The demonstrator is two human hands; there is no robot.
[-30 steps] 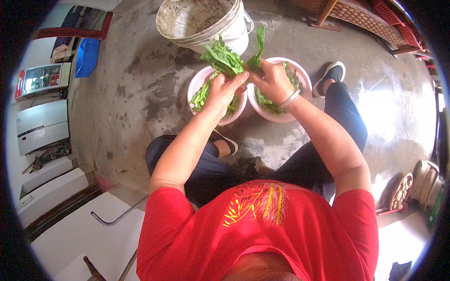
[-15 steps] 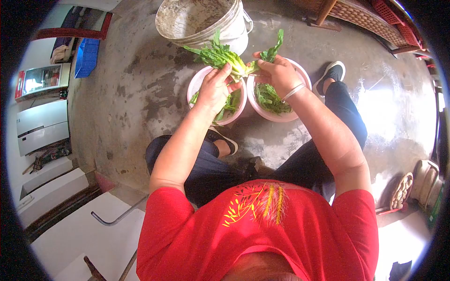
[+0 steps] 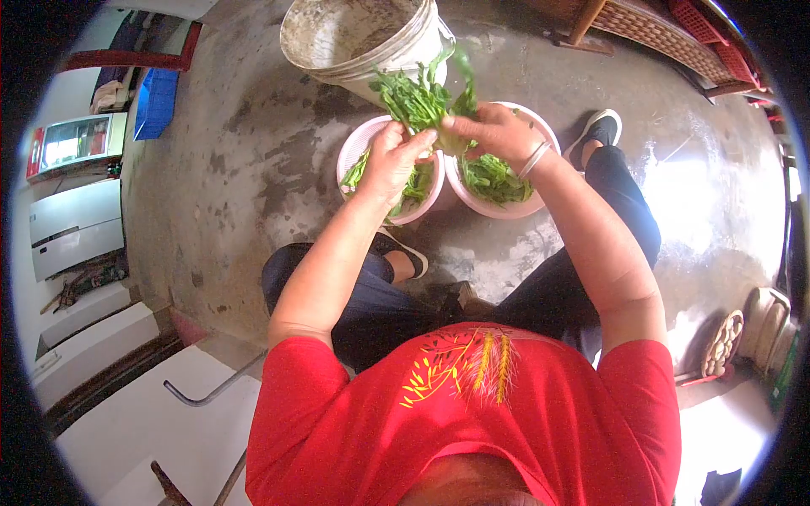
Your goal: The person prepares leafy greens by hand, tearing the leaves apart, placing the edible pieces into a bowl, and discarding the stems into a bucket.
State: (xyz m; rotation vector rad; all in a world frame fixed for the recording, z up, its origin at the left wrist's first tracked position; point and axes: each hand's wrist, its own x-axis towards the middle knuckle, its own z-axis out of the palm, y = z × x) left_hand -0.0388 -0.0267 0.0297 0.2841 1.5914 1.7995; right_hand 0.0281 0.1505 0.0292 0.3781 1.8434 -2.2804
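Observation:
A bunch of leafy greens [image 3: 413,99] points away from me above two pink baskets. My left hand [image 3: 395,164] is closed around the lower part of the bunch. Close against it, my right hand [image 3: 498,135] pinches the bunch near its pale base, and a motion-blurred leaf rises above those fingers. The left pink basket [image 3: 347,150] has loose greens [image 3: 416,187] inside. More leaves [image 3: 496,179] lie in the right pink basket [image 3: 547,126], partly behind my right hand.
A dirty white bucket [image 3: 405,67] stands just beyond the baskets on the concrete floor [image 3: 228,169]. My shoes [image 3: 602,131] are beside and behind the baskets. A blue crate [image 3: 156,104] is at far left, a woven-panel piece of furniture [image 3: 645,42] at upper right.
The bunch has swung more upright and to the right. My hands have come closer together at its base, and the leaf by my right hand has shifted left.

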